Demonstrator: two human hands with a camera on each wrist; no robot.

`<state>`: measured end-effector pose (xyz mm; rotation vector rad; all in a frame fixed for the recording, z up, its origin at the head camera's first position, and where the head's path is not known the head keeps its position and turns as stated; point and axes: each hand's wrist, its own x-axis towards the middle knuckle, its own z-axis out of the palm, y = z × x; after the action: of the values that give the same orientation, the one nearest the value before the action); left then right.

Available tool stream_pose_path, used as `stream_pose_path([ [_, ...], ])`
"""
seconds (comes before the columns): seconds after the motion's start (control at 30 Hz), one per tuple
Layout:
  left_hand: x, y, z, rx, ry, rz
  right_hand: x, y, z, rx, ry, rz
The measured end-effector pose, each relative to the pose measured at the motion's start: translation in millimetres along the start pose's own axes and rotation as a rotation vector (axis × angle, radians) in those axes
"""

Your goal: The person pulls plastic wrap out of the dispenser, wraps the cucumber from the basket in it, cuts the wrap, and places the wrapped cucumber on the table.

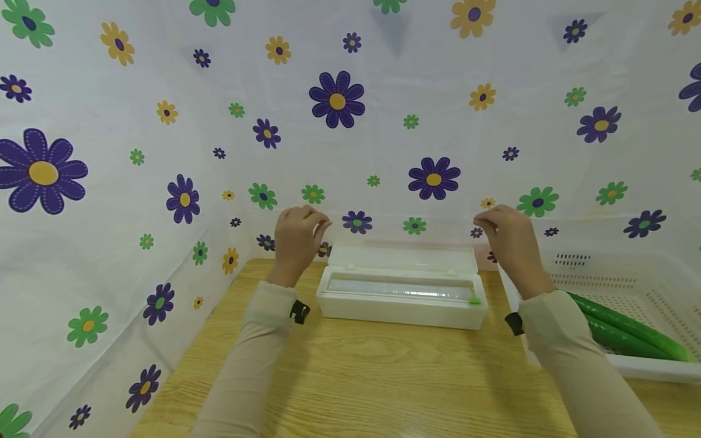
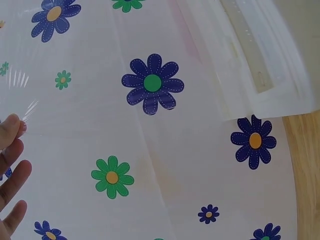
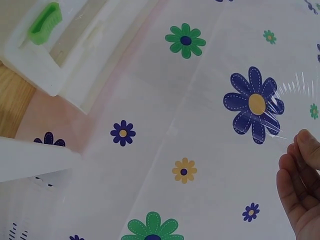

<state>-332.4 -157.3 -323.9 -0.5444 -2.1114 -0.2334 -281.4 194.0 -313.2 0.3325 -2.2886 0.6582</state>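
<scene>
My left hand (image 1: 298, 240) and right hand (image 1: 512, 243) are raised, apart, above the two ends of a white cling film dispenser (image 1: 402, 313). Thumb and fingertips of each hand pinch a corner of clear cling film (image 3: 299, 85). Shiny creases fan out from the pinched film in both wrist views; in the head view the sheet hardly shows. The dispenser's lid (image 1: 405, 258) is tipped back. A film roll (image 1: 394, 289) lies inside, and a green slide cutter (image 1: 474, 300) sits at the right end of its front edge.
At the right, a white perforated basket (image 1: 652, 367) holds green cucumbers (image 1: 630, 331). Wooden tabletop (image 1: 361, 377) lies in front of the dispenser. A flower-printed white sheet (image 1: 383, 140) hangs behind it and along the left side.
</scene>
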Motion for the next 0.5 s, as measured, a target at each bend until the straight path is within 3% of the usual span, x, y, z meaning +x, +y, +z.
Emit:
stream_pose_path([
  [0.13, 2.3, 0.2, -3.0, -0.005, 0.023, 0.009, 1.4, -0.9, -2.7, 0.004, 0.014, -0.017],
  [0.5, 4.7, 7.1, -22.4, -0.015, 0.0, -0.013, -1.1, -10.2, -15.7, 0.015, -0.01, -0.012],
])
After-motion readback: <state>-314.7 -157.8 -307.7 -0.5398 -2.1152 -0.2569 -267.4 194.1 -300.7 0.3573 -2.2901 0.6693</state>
